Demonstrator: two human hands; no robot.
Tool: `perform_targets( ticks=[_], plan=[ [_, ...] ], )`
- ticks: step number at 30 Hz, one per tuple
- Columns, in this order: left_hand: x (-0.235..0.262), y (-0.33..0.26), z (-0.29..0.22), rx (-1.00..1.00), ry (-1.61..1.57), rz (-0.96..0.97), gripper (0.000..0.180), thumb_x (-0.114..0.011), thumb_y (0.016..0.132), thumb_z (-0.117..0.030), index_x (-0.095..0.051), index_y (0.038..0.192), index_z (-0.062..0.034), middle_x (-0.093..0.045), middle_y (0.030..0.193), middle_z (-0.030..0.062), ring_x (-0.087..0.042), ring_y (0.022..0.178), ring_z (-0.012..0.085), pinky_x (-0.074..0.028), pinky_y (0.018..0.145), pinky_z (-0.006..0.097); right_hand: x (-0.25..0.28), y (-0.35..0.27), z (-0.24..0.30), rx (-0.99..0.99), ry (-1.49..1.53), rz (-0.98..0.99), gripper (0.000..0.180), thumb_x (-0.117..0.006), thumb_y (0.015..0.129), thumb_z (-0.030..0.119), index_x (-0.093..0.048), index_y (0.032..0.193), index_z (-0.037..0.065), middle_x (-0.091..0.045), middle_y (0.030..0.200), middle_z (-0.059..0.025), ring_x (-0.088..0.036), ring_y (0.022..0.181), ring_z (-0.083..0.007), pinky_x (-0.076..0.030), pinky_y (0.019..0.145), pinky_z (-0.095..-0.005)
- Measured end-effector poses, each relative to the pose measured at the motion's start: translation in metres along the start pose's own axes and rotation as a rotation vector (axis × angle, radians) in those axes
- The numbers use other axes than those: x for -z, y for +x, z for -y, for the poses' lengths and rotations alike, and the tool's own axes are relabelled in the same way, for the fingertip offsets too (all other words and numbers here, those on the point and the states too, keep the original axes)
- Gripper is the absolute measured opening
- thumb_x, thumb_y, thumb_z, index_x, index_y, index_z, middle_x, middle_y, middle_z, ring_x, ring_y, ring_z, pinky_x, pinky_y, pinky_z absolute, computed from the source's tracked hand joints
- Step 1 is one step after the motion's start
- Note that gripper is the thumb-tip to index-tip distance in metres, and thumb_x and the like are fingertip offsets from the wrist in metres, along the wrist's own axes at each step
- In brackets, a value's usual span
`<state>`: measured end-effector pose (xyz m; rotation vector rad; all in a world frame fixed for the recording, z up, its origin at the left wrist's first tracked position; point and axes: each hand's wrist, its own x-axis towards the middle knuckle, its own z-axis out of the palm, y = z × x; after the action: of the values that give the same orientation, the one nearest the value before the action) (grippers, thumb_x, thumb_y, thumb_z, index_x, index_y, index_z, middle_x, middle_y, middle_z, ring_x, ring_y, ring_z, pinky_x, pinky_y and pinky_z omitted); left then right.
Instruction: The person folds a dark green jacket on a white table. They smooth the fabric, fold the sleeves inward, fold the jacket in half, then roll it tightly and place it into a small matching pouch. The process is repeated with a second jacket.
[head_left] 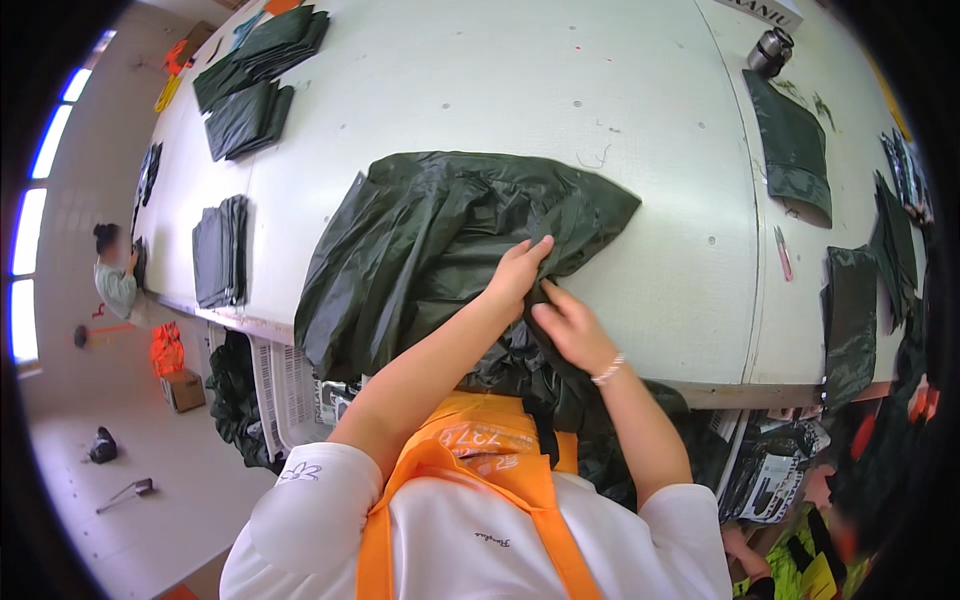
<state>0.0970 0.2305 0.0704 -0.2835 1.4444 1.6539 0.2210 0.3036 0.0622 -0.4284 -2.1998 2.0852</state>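
At centre frame, left hand (520, 268) and right hand (568, 325) pinch a dark green garment (420, 240) on the white bench (480, 90), fingers closed on fabric.

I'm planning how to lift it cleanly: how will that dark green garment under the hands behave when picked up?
The dark green garment looks floppy: it lies crumpled in folds and droops over the table edge. Its slight sheen suggests thin, probably slippery and light fabric. The left hand and right hand bunch it easily, so it would likely sag if lifted.
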Motion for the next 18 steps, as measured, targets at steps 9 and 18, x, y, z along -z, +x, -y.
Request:
perform_targets(
  ticks=[9, 18],
  plan=[
    [0.042, -0.244, -0.027, -0.284, 0.298, 0.904, 0.026, -0.052, 0.095, -0.024, -0.053, 0.084, -0.0009, -0.056, 0.079, -0.0025, -0.050, 0.077, 0.0070, -0.044, 0.069, 0.028, -0.010, -0.021, -0.032, 0.494, -0.279, -0.128, 0.031, -0.064, 0.079, 0.005, -0.062, 0.110, 0.004, -0.060, 0.120, -0.0136, -0.052, 0.116, -0.0270, -0.042, 0.096, -0.0364],
    [0.151, -0.353, -0.010, -0.500, 0.169, 1.477, 0.047, -0.075, 0.072, -0.024, -0.053, 0.103, 0.0026, -0.058, 0.080, 0.0092, -0.059, 0.072, 0.0248, -0.045, 0.065, 0.029, -0.092, -0.137, 0.024, -0.226, 0.391, -0.077, 0.016, -0.052, 0.090, 0.007, -0.061, 0.102, 0.001, -0.056, 0.111, -0.0121, -0.051, 0.107, -0.0190, -0.040, 0.090, -0.0301]
  ],
)
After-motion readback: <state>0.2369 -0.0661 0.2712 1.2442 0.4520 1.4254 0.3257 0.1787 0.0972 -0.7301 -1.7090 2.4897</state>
